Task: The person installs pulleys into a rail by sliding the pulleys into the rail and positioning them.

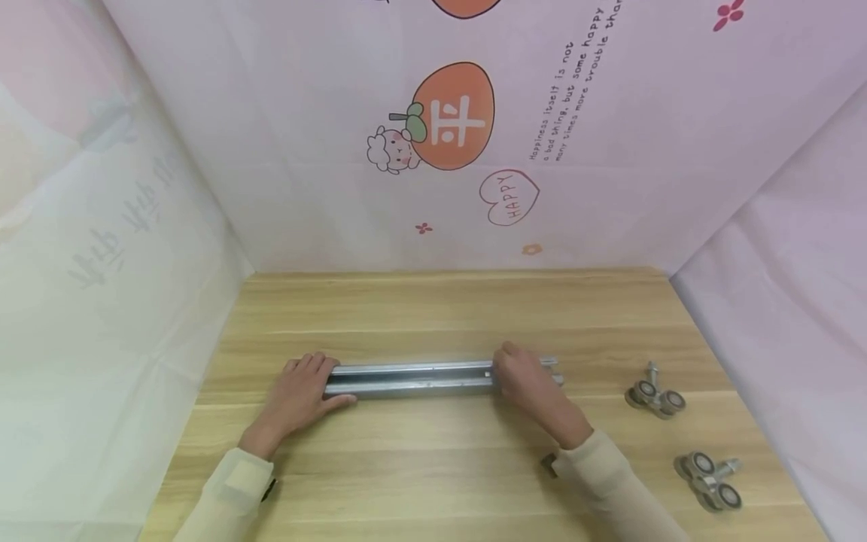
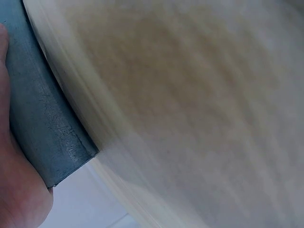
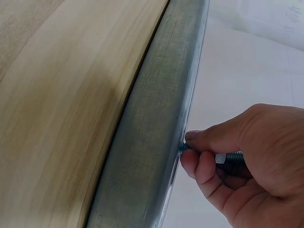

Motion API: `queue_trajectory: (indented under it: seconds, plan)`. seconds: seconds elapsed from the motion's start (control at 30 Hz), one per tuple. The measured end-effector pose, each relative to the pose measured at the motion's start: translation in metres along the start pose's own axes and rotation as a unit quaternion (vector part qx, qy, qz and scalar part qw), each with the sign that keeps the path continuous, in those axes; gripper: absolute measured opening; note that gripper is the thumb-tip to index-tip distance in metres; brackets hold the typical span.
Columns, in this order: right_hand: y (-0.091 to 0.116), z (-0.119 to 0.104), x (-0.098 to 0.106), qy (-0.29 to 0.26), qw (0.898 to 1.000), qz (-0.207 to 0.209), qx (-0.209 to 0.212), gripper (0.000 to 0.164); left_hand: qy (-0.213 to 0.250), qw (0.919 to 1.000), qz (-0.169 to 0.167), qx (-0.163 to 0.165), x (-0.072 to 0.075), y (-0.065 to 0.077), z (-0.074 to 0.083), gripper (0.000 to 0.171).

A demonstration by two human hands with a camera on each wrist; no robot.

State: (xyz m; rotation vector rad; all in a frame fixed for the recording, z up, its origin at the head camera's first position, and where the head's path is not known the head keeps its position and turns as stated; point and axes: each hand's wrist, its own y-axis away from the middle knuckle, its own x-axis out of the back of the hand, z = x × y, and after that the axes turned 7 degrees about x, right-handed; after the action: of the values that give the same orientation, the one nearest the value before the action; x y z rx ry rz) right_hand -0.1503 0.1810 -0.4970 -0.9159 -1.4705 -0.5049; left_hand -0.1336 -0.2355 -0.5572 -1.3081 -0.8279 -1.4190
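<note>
A grey metal channel rail [image 1: 413,379] lies crosswise on the wooden table, a long dark groove along its upper face. My left hand [image 1: 301,391] grips its left end, fingers over the far side and thumb along the near side. In the left wrist view, the rail's cut end [image 2: 52,142] shows beside part of that hand [image 2: 21,180]. Near the rail's right end is my right hand [image 1: 531,384]. Its thumb and fingertips pinch a threaded bolt [image 3: 228,157] against the rail's edge, as the right wrist view shows; the fingers hide part of the bolt.
Two metal roller trolleys with wheels and threaded stems lie to the right, one farther back [image 1: 653,395] and one nearer [image 1: 711,482]. A small dark piece [image 1: 549,464] shows beside the right sleeve. Printed white cloth [image 1: 305,188] walls the table's back and sides.
</note>
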Motion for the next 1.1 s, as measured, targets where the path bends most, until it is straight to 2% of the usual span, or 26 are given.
queue_trajectory:
  seconds: [0.43, 0.77, 1.1]
  plan:
    - [-0.004, -0.003, -0.004, -0.007, 1.0, 0.01, 0.017, 0.013, -0.005, 1.0, 0.004, -0.003, -0.001, -0.001, -0.001, 0.081]
    - [-0.009, -0.012, -0.005, -0.011, 1.0, 0.0, 0.02, 0.014, -0.005, 0.9999, 0.007, -0.006, -0.002, -0.001, 0.0, 0.08]
    - [-0.012, -0.016, -0.005, -0.01, 1.0, -0.004, 0.014, 0.008, -0.001, 1.0, 0.005, -0.002, -0.001, 0.0, 0.0, 0.079]
